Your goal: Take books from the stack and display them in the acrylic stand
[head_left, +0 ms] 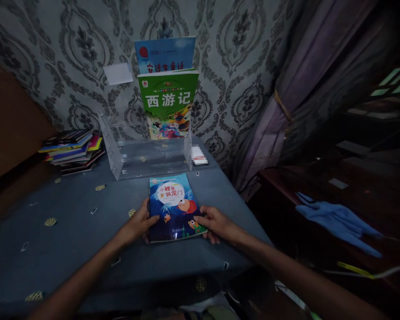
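Left hand (141, 223) and right hand (219, 224), in the head view, hold the blue book (173, 209) between them by its opposite sides, thumbs on the cover. It is just in front of the clear stand (110, 149), over the table (80, 231) (whether book and table touch, I cannot tell). Light, even pressure with both grips level would probably serve such a thin book best, so the cover neither bows nor twists.

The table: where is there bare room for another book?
Widest: the table left of the left hand, before the book pile. Smaller: right of the held book, beyond the right hand. Crowded: the back, around the clear rack and green book.
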Demonstrator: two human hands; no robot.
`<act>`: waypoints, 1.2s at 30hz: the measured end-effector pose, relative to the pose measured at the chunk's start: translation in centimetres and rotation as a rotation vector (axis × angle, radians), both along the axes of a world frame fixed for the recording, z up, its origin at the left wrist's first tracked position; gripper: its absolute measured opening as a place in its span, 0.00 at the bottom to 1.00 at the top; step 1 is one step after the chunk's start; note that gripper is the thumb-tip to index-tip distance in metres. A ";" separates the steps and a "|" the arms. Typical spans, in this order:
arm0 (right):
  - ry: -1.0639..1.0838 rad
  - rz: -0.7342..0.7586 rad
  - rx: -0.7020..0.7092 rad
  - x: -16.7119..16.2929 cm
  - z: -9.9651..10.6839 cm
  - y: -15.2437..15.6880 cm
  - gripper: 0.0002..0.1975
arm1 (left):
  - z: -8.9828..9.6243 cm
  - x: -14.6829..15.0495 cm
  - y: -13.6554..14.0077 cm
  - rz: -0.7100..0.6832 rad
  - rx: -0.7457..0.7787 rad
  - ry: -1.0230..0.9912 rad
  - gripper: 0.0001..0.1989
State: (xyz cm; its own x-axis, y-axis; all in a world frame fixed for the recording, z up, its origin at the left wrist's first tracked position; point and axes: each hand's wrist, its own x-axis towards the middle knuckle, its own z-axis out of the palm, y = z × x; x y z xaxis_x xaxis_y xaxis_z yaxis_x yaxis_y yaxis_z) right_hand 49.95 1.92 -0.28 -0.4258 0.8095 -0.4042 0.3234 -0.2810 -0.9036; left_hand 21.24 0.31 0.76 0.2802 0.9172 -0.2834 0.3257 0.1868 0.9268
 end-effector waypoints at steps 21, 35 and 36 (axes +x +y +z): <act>-0.700 0.099 0.846 -2.4 3.9 3.8 0.11 | -3.5 2.0 9.8 -0.072 0.762 1.039 0.33; -0.701 0.174 1.032 -4.6 -1.8 11.5 0.27 | -2.7 2.3 9.4 -0.094 0.730 1.058 0.30; -0.702 0.170 1.014 -4.1 -1.9 11.8 0.28 | -2.6 2.3 9.4 -0.093 0.728 1.046 0.30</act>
State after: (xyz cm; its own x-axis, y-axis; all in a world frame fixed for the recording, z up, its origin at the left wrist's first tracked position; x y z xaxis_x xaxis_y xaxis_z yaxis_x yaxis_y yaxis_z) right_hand 45.89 13.68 -2.14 -0.5006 0.8450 0.1882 0.7878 0.5348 -0.3054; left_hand 23.55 9.70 -1.89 0.3000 0.9420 0.1505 0.9433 -0.3165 0.1003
